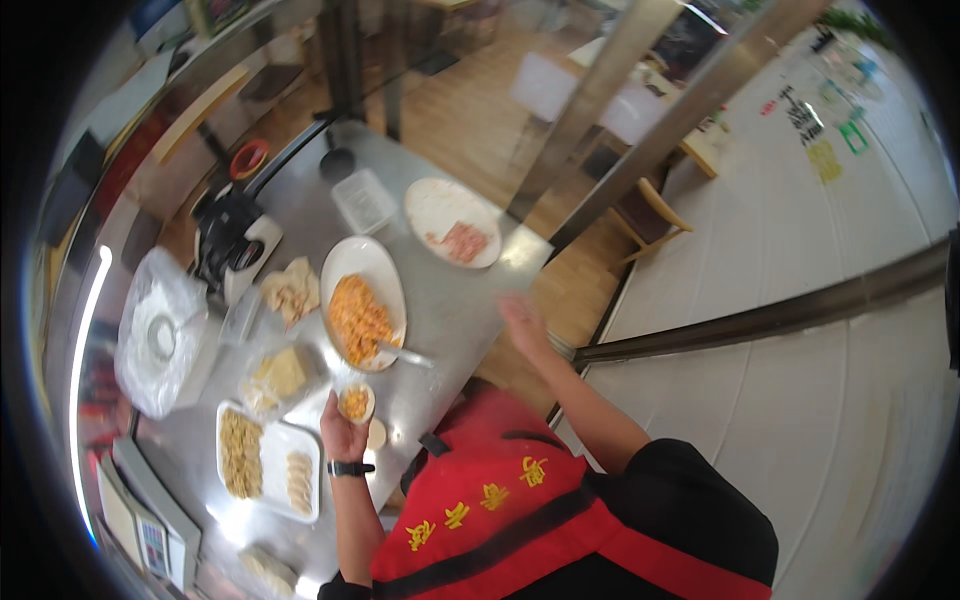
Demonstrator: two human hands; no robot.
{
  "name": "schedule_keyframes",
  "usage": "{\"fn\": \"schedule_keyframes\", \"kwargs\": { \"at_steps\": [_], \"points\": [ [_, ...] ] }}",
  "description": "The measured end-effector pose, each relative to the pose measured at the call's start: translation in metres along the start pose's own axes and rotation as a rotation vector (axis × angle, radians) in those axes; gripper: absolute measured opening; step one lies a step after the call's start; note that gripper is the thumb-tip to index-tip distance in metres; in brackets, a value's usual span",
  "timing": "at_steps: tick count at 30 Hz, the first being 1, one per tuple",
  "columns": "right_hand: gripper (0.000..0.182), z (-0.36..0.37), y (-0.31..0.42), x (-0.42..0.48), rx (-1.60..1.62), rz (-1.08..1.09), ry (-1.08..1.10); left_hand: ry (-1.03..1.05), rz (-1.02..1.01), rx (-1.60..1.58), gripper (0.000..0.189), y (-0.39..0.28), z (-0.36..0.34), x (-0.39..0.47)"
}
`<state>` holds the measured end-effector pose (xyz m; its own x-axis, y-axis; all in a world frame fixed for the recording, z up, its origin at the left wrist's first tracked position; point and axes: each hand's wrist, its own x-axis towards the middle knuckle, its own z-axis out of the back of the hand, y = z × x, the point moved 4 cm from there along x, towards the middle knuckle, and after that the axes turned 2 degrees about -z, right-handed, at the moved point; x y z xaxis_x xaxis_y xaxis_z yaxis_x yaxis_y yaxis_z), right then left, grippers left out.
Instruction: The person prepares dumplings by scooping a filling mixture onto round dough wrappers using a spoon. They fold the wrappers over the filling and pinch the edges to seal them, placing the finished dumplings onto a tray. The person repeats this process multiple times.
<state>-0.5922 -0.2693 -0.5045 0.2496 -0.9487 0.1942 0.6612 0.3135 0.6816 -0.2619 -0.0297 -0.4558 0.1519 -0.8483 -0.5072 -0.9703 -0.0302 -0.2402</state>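
In my left hand (pixel 346 431) lies a round dough wrapper (pixel 355 414) with orange filling in its middle. A second round wrapper (pixel 376 433) rests on the steel table just beside that hand. My right hand (pixel 523 322) is raised near the table's right edge; it is blurred, and how its fingers are set is unclear. Ahead of my left hand stands an oval white plate (pixel 379 259) heaped with orange chopped filling (pixel 357 316), a metal spoon or spatula (pixel 407 355) leaning on its near rim. To the left, a white tray (pixel 275 450) carries rows of shaped dumplings (pixel 298 482).
Another oval plate (pixel 435 201) bears pinkish minced meat (pixel 463 242). Bagged dough (pixel 279 373), a crumpled cloth (pixel 291 289), a plastic container (pixel 364 201), a bag-lined bin (pixel 161 337), a black-and-white appliance (pixel 238 247) and a scale (pixel 146 525) crowd the steel table (pixel 442 315). Metal-framed glass borders it.
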Motion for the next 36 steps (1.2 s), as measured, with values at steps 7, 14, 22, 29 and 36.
{"fn": "schedule_keyframes", "kwargs": {
  "at_steps": [7, 14, 22, 29, 36],
  "points": [
    [0.027, 0.199, -0.064, 0.109, 1.024, -0.588, -0.423, -0.070, -0.082, 0.080, 0.042, 0.046, -0.037, 0.005],
    [0.036, 0.195, -0.171, 0.280, 1.397, -0.387, 0.032, -0.235, -0.181, 0.066, 0.040, 0.134, -0.056, 0.029],
    [0.034, 0.161, -0.147, 0.265, 1.212, -0.200, 0.543, -0.091, -0.171, 0.010, 0.044, 0.228, -0.152, 0.057],
    [0.037, 0.152, -0.158, 0.278, 1.134, -0.019, 0.217, -0.125, -0.179, 0.076, 0.042, 0.272, -0.192, 0.091],
    [0.038, 0.156, -0.252, 0.246, 1.306, -0.262, 0.265, -0.132, -0.127, 0.024, 0.043, 0.293, -0.168, 0.097]
  ]
}}
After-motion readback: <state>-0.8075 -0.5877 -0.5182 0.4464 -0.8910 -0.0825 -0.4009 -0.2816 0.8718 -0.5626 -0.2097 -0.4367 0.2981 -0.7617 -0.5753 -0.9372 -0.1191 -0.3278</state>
